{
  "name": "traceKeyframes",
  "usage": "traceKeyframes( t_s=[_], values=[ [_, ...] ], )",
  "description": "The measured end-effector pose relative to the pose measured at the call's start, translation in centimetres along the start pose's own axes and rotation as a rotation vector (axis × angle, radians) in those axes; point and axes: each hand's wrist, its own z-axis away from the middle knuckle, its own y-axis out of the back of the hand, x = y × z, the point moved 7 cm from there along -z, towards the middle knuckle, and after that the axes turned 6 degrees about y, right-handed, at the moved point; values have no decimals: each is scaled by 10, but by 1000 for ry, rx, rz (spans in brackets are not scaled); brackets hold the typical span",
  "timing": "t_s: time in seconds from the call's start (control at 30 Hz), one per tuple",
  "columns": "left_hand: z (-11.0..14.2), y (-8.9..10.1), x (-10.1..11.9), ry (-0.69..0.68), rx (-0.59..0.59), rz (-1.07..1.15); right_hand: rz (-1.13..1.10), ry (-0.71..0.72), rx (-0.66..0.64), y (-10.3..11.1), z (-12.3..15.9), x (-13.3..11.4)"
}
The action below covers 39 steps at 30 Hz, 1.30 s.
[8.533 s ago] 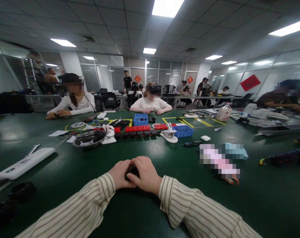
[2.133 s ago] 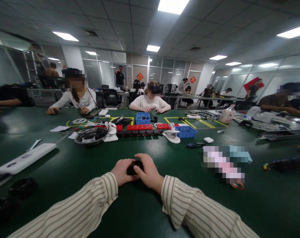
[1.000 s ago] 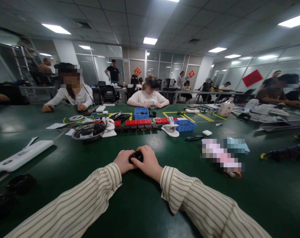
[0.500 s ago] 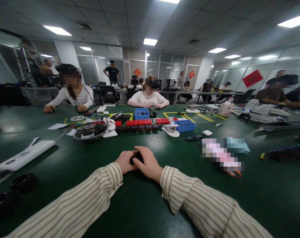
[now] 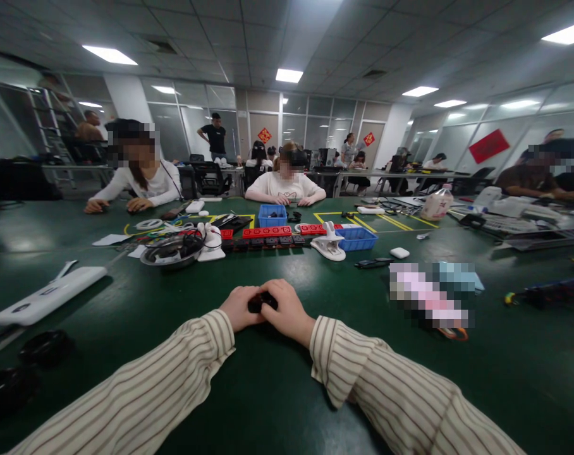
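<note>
Rings, black, two: between eight and nine o'clock from the hands. Power strip [image 5: 50, 296], white: nine o'clock. Metal bowl [image 5: 157, 258]: ten o'clock, heaped with black cable. Left hand [image 5: 242, 308]: fingers curled, clamped on black round piece [image 5: 255, 304], which sits centrally, mostly hidden between both palms. Red-and-black block row [image 5: 268, 237]: twelve o'clock, before blue bin [image 5: 272, 218], holding small dark parts. Right hand [image 5: 289, 311]: clamped on same piece, touching left. White clip [image 5: 329, 246]: between one and two o'clock, standing in front of blue tray's [image 5: 360, 243] left end; tray contents unclear. White case [image 5: 399, 253]: two o'clock. Pink item [image 5: 427, 297], blurred: three o'clock.
</note>
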Motion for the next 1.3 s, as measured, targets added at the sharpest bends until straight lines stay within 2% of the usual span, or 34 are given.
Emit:
traceKeyframes(
  t_s=[0.13,0.27,0.47,0.6,0.97,1.1,1.2,1.3],
  values=[
    [-2,-3,-3,-14,-17,-10,-41,80,-34,-1,0,-8],
    [-1,-5,-4,-24,-22,-19,-38,91,-8,1,3,-12],
    [4,0,2,-1,7,-16,35,-71,92,3,5,3],
    [4,2,6,-18,7,-33,71,-125,99,2,4,11],
    [-1,-3,1,-51,-17,-43,-1,84,21,3,1,-9],
    [0,-3,2,-52,-26,-49,-12,117,24,6,2,-15],
    [1,-1,5,-48,-15,-65,12,72,60,7,3,-13],
    [2,-1,8,-46,10,-97,60,-39,111,6,4,-2]
  ],
)
